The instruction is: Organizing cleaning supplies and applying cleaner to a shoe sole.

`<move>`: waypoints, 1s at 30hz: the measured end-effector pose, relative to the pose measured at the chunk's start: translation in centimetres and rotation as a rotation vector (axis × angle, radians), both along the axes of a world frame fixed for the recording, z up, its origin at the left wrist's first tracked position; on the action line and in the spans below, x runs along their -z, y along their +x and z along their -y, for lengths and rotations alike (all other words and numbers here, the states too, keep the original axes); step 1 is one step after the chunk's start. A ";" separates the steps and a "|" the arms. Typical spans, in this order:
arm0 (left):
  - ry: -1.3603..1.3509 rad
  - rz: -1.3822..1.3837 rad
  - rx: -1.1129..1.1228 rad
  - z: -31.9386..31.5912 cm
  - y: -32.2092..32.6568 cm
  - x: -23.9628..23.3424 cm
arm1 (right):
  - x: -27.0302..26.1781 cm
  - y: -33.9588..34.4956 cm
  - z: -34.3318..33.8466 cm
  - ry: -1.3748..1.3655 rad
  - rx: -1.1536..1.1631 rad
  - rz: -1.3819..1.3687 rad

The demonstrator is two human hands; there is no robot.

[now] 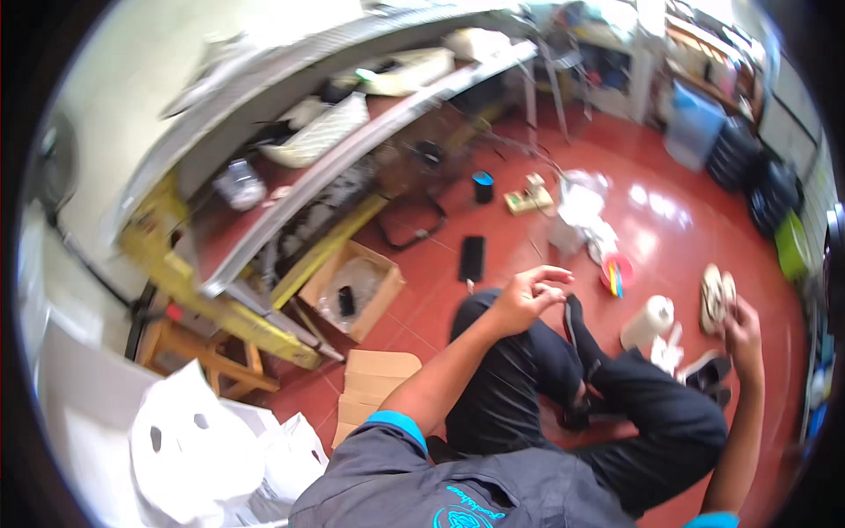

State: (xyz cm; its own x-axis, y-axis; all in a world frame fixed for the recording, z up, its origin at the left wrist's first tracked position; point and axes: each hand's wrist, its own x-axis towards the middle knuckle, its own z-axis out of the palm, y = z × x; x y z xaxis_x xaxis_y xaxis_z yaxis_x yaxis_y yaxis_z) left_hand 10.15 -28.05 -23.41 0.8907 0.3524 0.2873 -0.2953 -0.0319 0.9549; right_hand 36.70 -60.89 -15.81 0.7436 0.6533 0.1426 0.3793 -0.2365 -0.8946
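My left hand (533, 300) is raised over my left knee, its fingers bent towards the thumb. Any thin thing between them is too small to tell. Just right of it, a black shoe-like item (579, 330) stands up between my legs (508, 376). My right hand (743, 330) is out to the right, fingertips drawn together; what they pinch, if anything, cannot be made out. Right by those fingertips is a pair of beige shoes (711, 297). Between the hands stands a white cone of thread (650, 321), with a crumpled white item (668, 353) and dark footwear (706, 376) nearby.
On the red floor are a pink bowl (624, 264) with coloured tools, a phone (472, 259), a black-and-blue container (483, 188), a power strip (528, 200) and plastic bags (581, 204). A cardboard box (379, 284) and yellow-framed bench (218, 303) are left; white bags (198, 449) lie beside me.
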 end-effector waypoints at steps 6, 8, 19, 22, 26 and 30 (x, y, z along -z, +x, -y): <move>0.226 0.014 -0.349 -7.3 -3.1 -11.7 | 7.1 -1.2 3.5 0.313 0.066 -0.269; 0.365 -0.117 -0.603 -11.4 -4.7 -14.9 | 10.5 -2.8 3.7 0.609 0.023 -0.508; 1.089 -0.268 -0.879 -23.7 2.6 -20.2 | 19.9 -6.4 -3.5 0.140 -0.175 -0.919; 1.251 -0.336 -1.034 -27.7 8.1 -22.9 | 19.8 -7.0 -5.4 0.011 -0.251 -0.797; 1.160 -0.905 -1.231 -32.9 11.7 -25.7 | 19.2 -5.6 -7.2 -0.056 -0.209 -0.822; 1.032 -1.120 -1.155 -35.0 12.7 -24.9 | 19.6 -3.9 -8.5 -0.101 -0.177 -0.974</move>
State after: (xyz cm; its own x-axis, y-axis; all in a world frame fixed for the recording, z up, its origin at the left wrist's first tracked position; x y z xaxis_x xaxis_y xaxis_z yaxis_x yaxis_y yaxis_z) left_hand 22.86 6.90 1.54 0.2807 0.9164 0.2855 0.9315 -0.3318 0.1493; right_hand 32.82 -52.37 -35.41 0.3971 0.7414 -0.5409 -0.4732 -0.3396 -0.8129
